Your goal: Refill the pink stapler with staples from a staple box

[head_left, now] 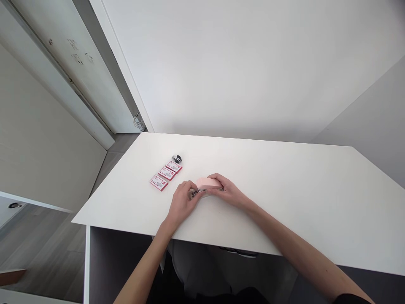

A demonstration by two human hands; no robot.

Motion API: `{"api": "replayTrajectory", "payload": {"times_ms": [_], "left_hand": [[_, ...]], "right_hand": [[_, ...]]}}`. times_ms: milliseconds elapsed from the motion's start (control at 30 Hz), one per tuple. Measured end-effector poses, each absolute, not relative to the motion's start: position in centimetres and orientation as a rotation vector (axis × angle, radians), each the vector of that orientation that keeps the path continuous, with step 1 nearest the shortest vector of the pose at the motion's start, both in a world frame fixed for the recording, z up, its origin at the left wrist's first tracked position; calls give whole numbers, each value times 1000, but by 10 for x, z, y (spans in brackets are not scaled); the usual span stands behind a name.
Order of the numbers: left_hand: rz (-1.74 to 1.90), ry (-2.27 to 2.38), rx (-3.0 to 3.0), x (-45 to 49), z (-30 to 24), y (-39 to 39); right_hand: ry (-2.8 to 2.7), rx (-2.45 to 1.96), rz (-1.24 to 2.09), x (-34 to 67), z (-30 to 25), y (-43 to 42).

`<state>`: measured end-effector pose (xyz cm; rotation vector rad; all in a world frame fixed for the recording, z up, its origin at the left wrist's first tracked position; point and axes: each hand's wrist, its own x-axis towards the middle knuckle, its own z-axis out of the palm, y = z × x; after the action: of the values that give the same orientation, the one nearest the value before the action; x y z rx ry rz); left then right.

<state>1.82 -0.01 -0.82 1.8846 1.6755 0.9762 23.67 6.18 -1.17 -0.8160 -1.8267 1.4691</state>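
Observation:
Above the desk's near half, my right hand [230, 193] grips a pale pink block [208, 183] that looks like a pad of paper slips, fingers behind it and thumb along its near side. My left hand [183, 202] is closed, thumb against fingers, on a small dark piece with light spots [194, 193] at the block's left end. Whether that piece is joined to the block I cannot tell. Left of my hands, three flat red-and-white packs [158, 182] lie in a slanting row. Just beyond the farthest pack is a small black and silver object [177, 158], too small to name.
The white desk [284, 181] meets a white wall [240, 76] at its back edge. Its left edge slants toward a door frame and grey floor [57, 236]. Below the near edge is a dark open space [120, 253].

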Motion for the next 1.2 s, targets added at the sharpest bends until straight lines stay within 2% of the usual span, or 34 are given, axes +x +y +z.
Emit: {"api": "replayTrajectory", "payload": {"times_ms": [533,1200], "left_hand": [[926,1618,1903,23,-7,2],[911,1520,1982,18,-8,2]], "right_hand": [[-1528,-652,1819,235,-2,57],[-1166,-621,1787,242,-7,73]]}}
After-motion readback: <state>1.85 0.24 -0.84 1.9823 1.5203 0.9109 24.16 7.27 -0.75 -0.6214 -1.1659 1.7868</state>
